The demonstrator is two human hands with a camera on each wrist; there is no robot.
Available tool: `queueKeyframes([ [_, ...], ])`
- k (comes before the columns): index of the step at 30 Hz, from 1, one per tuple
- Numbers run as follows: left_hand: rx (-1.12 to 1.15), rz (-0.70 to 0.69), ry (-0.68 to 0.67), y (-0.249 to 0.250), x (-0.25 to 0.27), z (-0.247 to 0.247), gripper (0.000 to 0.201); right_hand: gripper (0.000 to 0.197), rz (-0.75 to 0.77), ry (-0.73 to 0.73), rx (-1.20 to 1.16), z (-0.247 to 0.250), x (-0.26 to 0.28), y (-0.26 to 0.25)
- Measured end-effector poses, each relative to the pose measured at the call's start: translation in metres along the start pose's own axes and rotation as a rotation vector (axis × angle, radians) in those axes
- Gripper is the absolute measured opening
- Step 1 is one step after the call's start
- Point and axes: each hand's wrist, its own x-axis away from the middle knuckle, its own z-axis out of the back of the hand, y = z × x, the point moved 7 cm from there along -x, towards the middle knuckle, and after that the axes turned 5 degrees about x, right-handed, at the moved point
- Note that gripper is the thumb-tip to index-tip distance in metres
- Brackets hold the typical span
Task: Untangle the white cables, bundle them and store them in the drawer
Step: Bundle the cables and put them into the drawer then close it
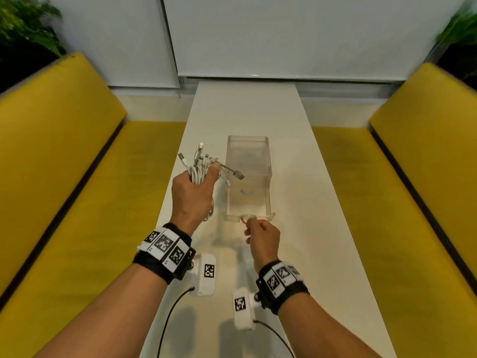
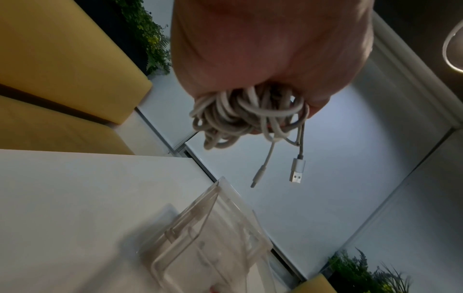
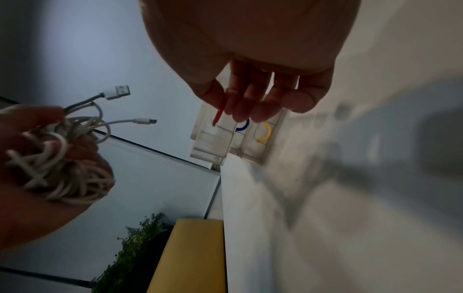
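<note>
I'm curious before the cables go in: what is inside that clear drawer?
The pulled-out part of the clear drawer shows no cables. Through the plastic, the right wrist view shows blue and yellow curved marks, perhaps handles. The right hand covers its front.

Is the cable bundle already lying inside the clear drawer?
No: in the head view the left hand grips the cable bundle above the table, beside the drawer.

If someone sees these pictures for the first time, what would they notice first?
Probably the bundle of white cables gripped in the left hand, raised left of the clear drawer, with plugs sticking out. Next, the right hand pinching the drawer's front handle on the white table, with the drawer partly open.
</note>
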Motion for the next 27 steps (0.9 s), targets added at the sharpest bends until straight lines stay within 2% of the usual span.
queueKeyframes([
  [7,-0.118,0.002,-0.092,-0.012,-0.005,-0.028,0.039,0.028,-0.020,-0.057,-0.035,0.003,0.021,0.009],
  [17,-0.237,-0.005,-0.165,-0.025,-0.016,-0.049,0.040,0.026,-0.080,-0.106,-0.021,0.005,0.021,0.018],
  [20,-0.332,-0.025,-0.271,-0.032,-0.015,-0.061,0.036,0.027,-0.094,-0.102,-0.012,0.006,0.021,0.017],
  [24,-0.476,0.047,-0.527,-0.054,-0.013,-0.090,0.033,0.024,-0.084,-0.083,-0.017,0.006,0.023,0.013],
  [27,-0.501,0.096,-0.553,-0.060,-0.014,-0.104,0.032,0.022,-0.079,-0.076,-0.021,0.006,0.025,0.011],
])
